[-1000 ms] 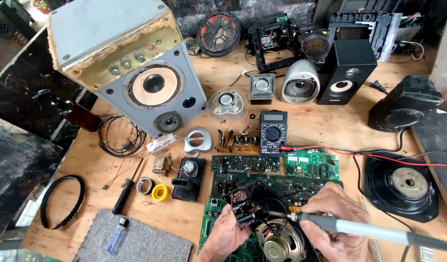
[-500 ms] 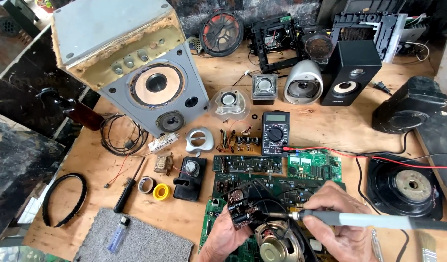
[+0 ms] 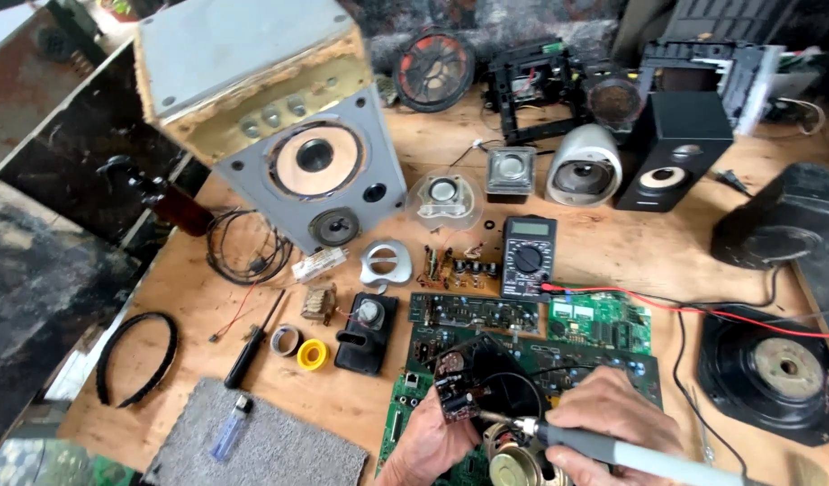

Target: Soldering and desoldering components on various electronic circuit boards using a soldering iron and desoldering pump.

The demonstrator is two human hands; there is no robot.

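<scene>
At the bottom of the head view my left hand (image 3: 428, 441) pinches a small dark circuit board (image 3: 454, 389) with brown parts, holding it upright. My right hand (image 3: 612, 421) grips a grey-handled soldering iron (image 3: 630, 454); its metal tip (image 3: 497, 418) touches the lower edge of that small board. Just below the tip lies a small round speaker (image 3: 513, 466) with a brass-coloured centre. Both hands hover over a large green circuit board (image 3: 531, 360) with black wires looping across it.
A big grey speaker cabinet (image 3: 288, 135) stands at the back left. A multimeter (image 3: 528, 256) with red and black leads lies mid-table. Black speakers (image 3: 671, 148), a black speaker driver (image 3: 774, 369), a screwdriver (image 3: 252, 340), tape rolls (image 3: 312, 354), a lighter (image 3: 230, 427) on a grey mat surround the hands.
The camera has tilted slightly, shifting the scene. My hands stay together over the green board, with the iron's tip still at the small board.
</scene>
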